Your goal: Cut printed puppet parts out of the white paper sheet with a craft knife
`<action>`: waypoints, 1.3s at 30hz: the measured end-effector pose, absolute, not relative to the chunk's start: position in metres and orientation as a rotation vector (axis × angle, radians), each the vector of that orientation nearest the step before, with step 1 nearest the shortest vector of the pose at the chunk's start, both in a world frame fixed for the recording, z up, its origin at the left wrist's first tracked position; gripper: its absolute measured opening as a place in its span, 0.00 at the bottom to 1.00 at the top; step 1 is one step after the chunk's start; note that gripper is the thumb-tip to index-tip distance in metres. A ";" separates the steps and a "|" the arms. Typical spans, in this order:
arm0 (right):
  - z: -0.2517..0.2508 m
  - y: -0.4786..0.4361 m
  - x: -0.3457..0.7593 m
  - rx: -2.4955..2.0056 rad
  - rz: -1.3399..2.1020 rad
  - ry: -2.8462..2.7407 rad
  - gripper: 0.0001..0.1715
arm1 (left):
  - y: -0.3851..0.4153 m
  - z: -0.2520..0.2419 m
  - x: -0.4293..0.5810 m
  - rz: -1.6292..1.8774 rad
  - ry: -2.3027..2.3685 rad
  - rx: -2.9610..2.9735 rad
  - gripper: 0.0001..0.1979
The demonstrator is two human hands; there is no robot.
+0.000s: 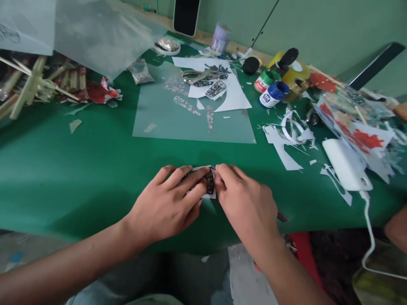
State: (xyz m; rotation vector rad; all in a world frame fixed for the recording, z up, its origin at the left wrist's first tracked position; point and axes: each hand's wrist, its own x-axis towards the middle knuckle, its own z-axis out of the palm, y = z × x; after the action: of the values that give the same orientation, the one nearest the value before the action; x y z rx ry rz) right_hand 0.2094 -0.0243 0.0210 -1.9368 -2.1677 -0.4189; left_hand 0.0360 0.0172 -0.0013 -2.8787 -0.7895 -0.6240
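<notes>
A small piece of white paper [210,196] with a dark patterned shape [210,183] on it lies on the green tabletop near its front edge. My left hand [173,197] rests over it with fingers stretched out, pressing it down and covering much of the pattern. At the paper's right edge, my right hand [244,199] is closed, thumb and fingers pinched together. What the right fingers hold is hidden. A thin dark reddish object [282,217] shows beside the right wrist; I cannot tell whether it belongs to what that hand holds.
A translucent sheet [152,123] with glittery cut shapes, white paper and scissors [193,77] lies ahead. Paint jars [274,94], paper scraps [282,152] and a white corded device [346,165] stand right. Bundled sticks [28,84] are left. Another person's arm [397,228] shows at the right edge.
</notes>
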 end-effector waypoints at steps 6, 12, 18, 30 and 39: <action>0.020 -0.027 0.201 -2.000 -0.423 -2.103 0.10 | 0.017 -0.002 0.035 -0.636 -0.795 -2.842 0.12; 0.030 -0.019 0.214 -1.951 -0.394 -2.264 0.12 | 0.001 -0.002 0.048 -0.647 -0.865 -2.751 0.14; 0.037 -0.016 0.218 -1.919 -0.373 -2.345 0.12 | 0.000 0.001 0.059 -0.720 -0.899 -2.782 0.14; 0.018 -0.028 0.209 -1.927 -0.459 -2.184 0.09 | 0.011 -0.002 0.040 -0.674 -0.831 -2.845 0.14; 0.017 -0.031 0.210 -1.909 -0.516 -2.167 0.11 | 0.013 -0.002 0.041 -0.688 -0.833 -2.839 0.14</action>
State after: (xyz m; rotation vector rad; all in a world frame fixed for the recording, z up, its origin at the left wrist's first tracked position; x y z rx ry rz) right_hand 0.2102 -0.0307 0.0172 -1.9093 -2.1674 -0.5159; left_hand 0.0405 0.0126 -0.0022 -2.8395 -0.8330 -0.6875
